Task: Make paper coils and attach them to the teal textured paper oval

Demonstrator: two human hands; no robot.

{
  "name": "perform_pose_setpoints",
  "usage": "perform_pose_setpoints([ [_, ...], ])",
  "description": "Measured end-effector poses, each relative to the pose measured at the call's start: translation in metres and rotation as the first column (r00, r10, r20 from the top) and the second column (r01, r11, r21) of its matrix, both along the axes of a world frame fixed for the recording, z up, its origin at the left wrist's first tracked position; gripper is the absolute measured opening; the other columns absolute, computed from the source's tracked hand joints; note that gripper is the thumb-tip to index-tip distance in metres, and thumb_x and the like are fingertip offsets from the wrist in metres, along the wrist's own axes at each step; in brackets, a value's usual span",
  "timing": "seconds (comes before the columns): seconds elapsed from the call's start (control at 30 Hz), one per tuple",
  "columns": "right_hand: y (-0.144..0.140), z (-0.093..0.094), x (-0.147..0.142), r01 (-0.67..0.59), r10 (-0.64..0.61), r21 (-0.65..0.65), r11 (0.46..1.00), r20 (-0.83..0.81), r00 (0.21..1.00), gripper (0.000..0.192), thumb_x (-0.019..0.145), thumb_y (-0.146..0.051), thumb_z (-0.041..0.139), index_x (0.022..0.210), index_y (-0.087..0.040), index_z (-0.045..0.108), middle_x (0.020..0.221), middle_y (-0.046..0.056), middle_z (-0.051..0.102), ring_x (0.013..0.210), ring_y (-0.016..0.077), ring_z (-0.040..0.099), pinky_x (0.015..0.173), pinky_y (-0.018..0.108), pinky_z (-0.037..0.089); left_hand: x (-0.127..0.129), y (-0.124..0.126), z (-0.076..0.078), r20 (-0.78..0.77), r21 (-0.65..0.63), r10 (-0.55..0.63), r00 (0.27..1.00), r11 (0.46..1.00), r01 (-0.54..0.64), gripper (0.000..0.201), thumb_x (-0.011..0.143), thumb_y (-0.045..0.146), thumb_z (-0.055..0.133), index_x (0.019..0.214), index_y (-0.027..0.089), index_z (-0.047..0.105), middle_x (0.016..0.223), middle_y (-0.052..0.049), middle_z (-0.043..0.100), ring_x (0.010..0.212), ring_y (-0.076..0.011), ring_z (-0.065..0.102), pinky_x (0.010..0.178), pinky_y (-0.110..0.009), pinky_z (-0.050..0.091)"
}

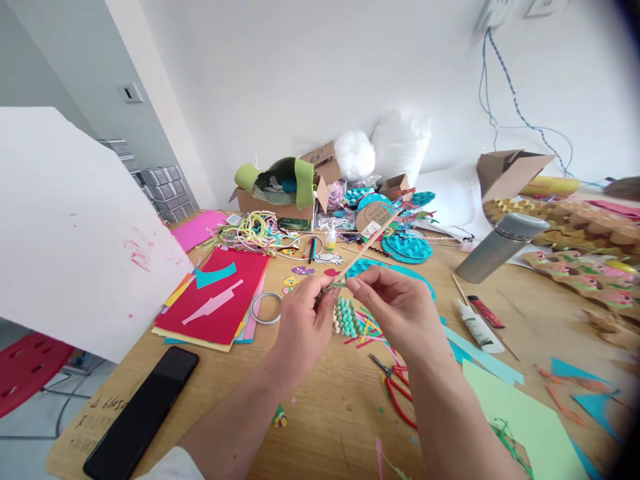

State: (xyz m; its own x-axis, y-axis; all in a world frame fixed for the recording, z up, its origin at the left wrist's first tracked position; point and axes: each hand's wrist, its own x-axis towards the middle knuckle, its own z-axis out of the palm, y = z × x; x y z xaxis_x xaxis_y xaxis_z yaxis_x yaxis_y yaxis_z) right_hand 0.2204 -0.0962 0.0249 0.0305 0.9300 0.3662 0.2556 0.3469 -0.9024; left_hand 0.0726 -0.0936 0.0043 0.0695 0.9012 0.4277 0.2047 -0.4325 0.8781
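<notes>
- Thin wooden stick (367,245) being held above the table (330,407) at centre, slanting away to the far right.
- Left hand (305,327) pinching its near end; right hand (395,303) pinching a small green strip (339,285) at the stick.
- Red-handled scissors (395,383) lying just below the hands.
- Glue bottle (479,327) sitting to the right, black phone (143,410) near left, red paper (220,297) left.

A phone (141,419) is laid on the tabletop (320,413) at the left, scissors (395,383) right of it. A glue bottle (479,327) is placed farther right, a box (280,200) behind.
</notes>
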Motion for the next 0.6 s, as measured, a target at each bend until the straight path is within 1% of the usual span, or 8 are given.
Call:
perform_pose_setpoints([
  [0.07,0.0,0.0,0.001,0.016,-0.016,0.038,0.999,0.008,1.0,0.026,0.083,-0.04,0.067,0.071,-0.017,0.063,0.064,0.001,0.058,0.06,0.0129,0.047,0.055,0.027,0.038,0.0,0.0,0.001,0.048,-0.043,-0.036,0.998,0.998,0.038,0.013,0.087,0.029,0.06,0.089,0.019,0.069,0.079,-0.004,0.067,0.072,-0.0146,0.059,0.067,-0.023,0.043],
  [0.1,0.0,-0.001,0.001,0.025,-0.025,0.056,0.998,0.013,1.0,0.024,0.084,-0.038,0.066,0.072,-0.018,0.063,0.065,0.001,0.059,0.061,0.0131,0.048,0.056,0.027,0.039,0.0,0.0,0.002,0.078,-0.082,-0.069,0.995,0.994,0.076,0.015,0.088,0.03,0.06,0.086,0.018,0.068,0.074,-0.003,0.065,0.066,-0.0127,0.057,0.063,-0.021,0.041],
  [0.17,0.0,-0.001,0.002,0.037,-0.04,0.077,0.996,0.035,0.999,0.022,0.085,-0.036,0.066,0.074,-0.018,0.063,0.067,0.001,0.061,0.063,0.0138,0.051,0.059,0.028,0.04,-0.001,0.0,0.005,0.17,-0.192,-0.169,0.971,0.961,0.201,0.021,0.089,0.034,0.058,0.082,0.016,0.067,0.064,0.0,0.061,0.051,-0.008,0.046,0.051,-0.019,0.034],
  [0.2,0.0,-0.001,0.003,0.035,-0.039,0.079,0.996,0.05,0.998,0.021,0.085,-0.036,0.065,0.074,-0.018,0.063,0.068,0.002,0.061,0.064,0.0143,0.052,0.06,0.028,0.041,-0.001,0.001,0.006,0.239,-0.254,-0.224,0.945,0.925,0.284,0.024,0.089,0.037,0.057,0.083,0.015,0.066,0.062,0.001,0.059,0.045,-0.0059,0.039,0.046,-0.019,0.029],
  [0.27,-0.001,-0.001,0.003,0.023,-0.029,0.079,0.997,0.073,0.997,0.02,0.086,-0.035,0.064,0.075,-0.018,0.063,0.07,0.003,0.063,0.066,0.0152,0.054,0.062,0.029,0.042,-0.003,0.002,0.01,0.394,-0.351,-0.3,0.869,0.824,0.444,0.026,0.087,0.04,0.059,0.085,0.014,0.065,0.058,0.003,0.056,0.038,-0.0029,0.026,0.039,-0.019,0.019],
  [0.37,-0.004,-0.001,0.003,0.008,-0.018,0.106,0.994,0.096,0.995,0.019,0.088,-0.034,0.062,0.076,-0.018,0.062,0.069,0.002,0.061,0.065,0.0144,0.052,0.061,0.029,0.042,-0.006,0.004,0.014,0.573,-0.411,-0.321,0.755,0.684,0.603,0.027,0.082,0.04,0.065,0.083,0.013,0.064,0.052,0.007,0.045,0.037,-0.0016,0.016,0.036,-0.017,0.01],
  [0.5,-0.006,0.0,0.003,-0.006,-0.011,0.152,0.988,0.113,0.993,0.018,0.089,-0.032,0.061,0.077,-0.019,0.06,0.069,0.001,0.058,0.064,0.0138,0.05,0.06,0.028,0.041,-0.011,0.007,0.015,0.726,-0.415,-0.321,0.608,0.5,0.76,0.024,0.081,0.036,0.068,0.08,0.013,0.063,0.049,0.009,0.034,0.04,-0.0023,0.013,0.033,-0.013,0.01],
  [0.6,-0.008,0.001,0.003,-0.025,0.008,0.164,0.986,0.099,0.995,0.017,0.089,-0.031,0.062,0.078,-0.019,0.06,0.071,0.001,0.057,0.065,0.0141,0.051,0.06,0.028,0.042,-0.014,0.009,0.011,0.824,-0.347,-0.324,0.464,0.359,0.866,0.02,0.08,0.031,0.069,0.079,0.012,0.064,0.047,0.009,0.029,0.04,-0.0033,0.01,0.031,-0.012,0.009],
])
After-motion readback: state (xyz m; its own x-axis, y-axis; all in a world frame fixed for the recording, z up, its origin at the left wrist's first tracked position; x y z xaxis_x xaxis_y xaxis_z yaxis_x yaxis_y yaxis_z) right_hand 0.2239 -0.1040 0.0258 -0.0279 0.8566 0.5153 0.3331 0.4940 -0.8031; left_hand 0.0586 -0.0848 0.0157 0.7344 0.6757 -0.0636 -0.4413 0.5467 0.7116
